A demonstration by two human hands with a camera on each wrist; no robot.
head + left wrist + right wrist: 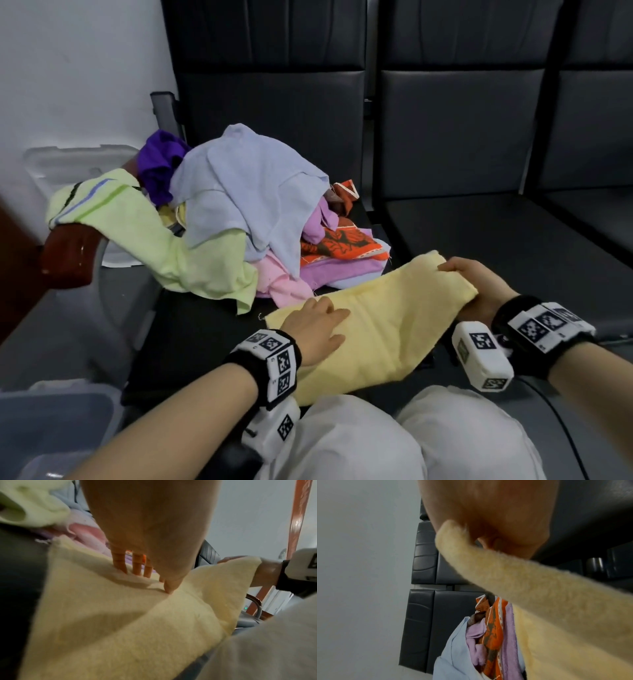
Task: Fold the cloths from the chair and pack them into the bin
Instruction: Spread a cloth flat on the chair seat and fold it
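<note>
two hands are in frame: the left hand (317, 323) at lower centre and the right hand (474, 284) at right of centre, each wrist wearing one black band with white marker blocks. one yellow cloth (370, 329) lies across the lower middle. the pile of cloths (239, 219) at centre left shows at least seven pieces: one pale blue, one purple, one light green, one pink, two lilac, one orange patterned; more may be hidden beneath. three dark seats (462, 137) run across the upper frame. one clear bin (51, 418) sits at lower left, and one white lid (68, 161) stands at upper left.
</note>
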